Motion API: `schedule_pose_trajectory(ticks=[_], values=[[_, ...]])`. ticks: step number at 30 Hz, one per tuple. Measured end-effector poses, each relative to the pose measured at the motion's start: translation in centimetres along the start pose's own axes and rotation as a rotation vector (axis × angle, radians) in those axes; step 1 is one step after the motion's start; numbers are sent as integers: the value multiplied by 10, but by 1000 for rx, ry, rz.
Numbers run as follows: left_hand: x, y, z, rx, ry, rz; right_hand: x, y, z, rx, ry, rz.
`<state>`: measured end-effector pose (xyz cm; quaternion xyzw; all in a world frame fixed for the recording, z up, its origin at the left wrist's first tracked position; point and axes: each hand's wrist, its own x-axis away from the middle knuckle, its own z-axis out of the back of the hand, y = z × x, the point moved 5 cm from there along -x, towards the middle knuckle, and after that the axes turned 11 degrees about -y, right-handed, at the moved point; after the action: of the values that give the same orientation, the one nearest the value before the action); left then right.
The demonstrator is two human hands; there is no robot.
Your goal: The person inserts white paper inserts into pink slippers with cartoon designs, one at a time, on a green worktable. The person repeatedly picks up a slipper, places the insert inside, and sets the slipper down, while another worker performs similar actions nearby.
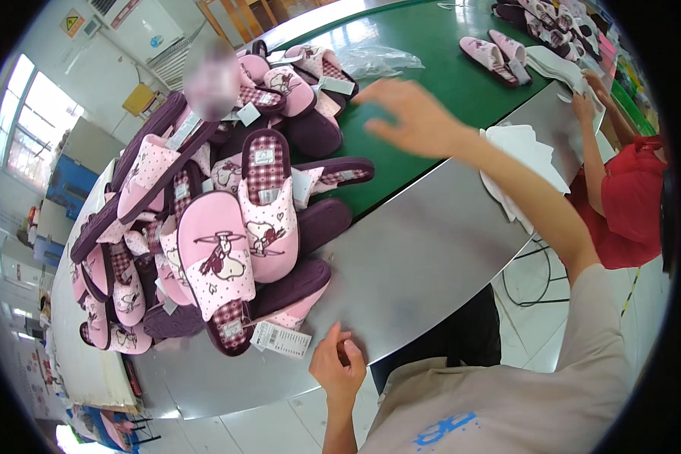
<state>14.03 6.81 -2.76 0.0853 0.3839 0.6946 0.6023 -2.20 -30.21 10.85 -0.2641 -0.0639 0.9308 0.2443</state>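
Observation:
A large heap of pink and dark purple slippers [213, 253] with checked insoles and printed cartoon dogs lies on the table's left part. My right hand [412, 117] is stretched over the green surface, fingers apart and slightly blurred, close to the heap's far right side. Nothing shows in it. By the metal front edge, my left hand [339, 363] is loosely curled, a gap between thumb and fingers, with nothing visible inside. Just left of it, a white paper tag [281, 340] hangs from a slipper at the heap's near side. Several other slippers carry tags too.
A clear plastic bag [380, 62] lies on the green mat [424, 34] beyond my right hand. White sole-shaped pieces [526, 163] stick out over the metal edge. At right, a person in red [620, 200] handles white pieces near a pair of slippers [497, 57].

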Motion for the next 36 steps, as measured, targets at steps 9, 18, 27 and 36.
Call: schedule_pose_trajectory(ticks=[9,18,27,36], values=[[-7,3,2,84,-31,-24,-71,-141,-105,-200,-420,177],[-49,44,42,141,4,-306,19,-115,35,-681,172,-125],[-125,23,32,-291,-241,-204,227,-134,44,-446,18,-587],[-116,123,-19,82,-418,-518,248,-176,0,-592,52,-344]])
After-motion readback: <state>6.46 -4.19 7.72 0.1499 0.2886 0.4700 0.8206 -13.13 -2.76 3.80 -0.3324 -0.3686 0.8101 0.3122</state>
